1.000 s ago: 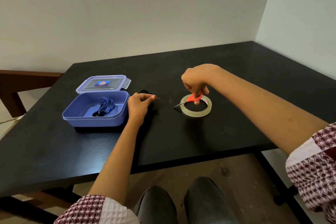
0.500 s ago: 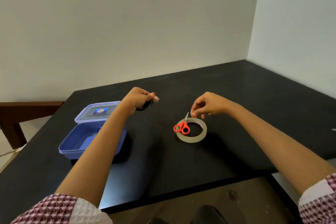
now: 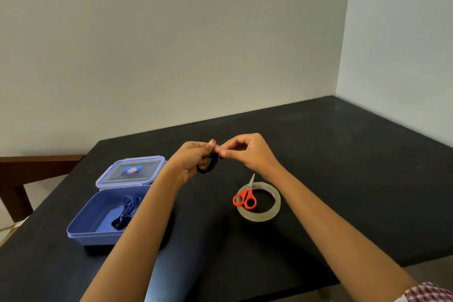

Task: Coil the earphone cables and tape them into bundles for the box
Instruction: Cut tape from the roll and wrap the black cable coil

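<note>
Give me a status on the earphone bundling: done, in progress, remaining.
Done: one blue bundle lies in the open box. In hand: the left hand grips a black coil above the table, and the right hand pinches at its top; whether tape is on it cannot be seen. Left: probably securing this coil and boxing it. The scissors rest on the tape roll.

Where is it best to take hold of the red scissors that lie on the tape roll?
By the orange-red handle loops of the scissors, coming from above on the near side. The loops rest at the left rim of the tape roll, nearest the person, while the pointed blades aim away toward the table's far side.
</note>
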